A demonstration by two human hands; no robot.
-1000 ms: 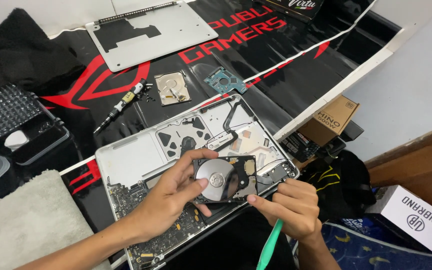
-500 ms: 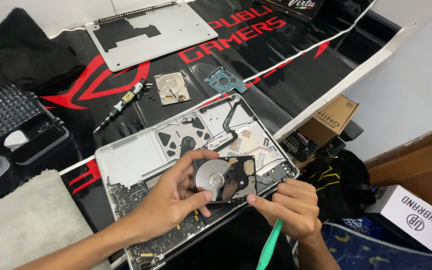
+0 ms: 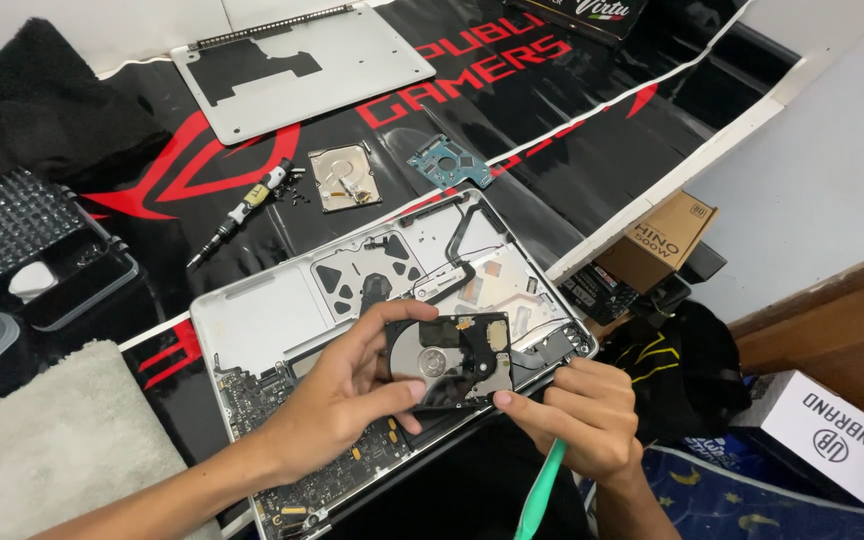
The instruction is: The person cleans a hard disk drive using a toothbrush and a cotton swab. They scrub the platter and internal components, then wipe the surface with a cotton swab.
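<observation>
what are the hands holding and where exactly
Left hand grips the opened hard drive by its left edge; right hand pinches its lower right corner and also holds a green pry tool.

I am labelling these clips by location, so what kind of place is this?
Probably a home electronics repair desk: an opened silver laptop with its boards exposed, a black tray of screwdriver bits, and a bare hard drive with a shiny platter held in both hands.
</observation>
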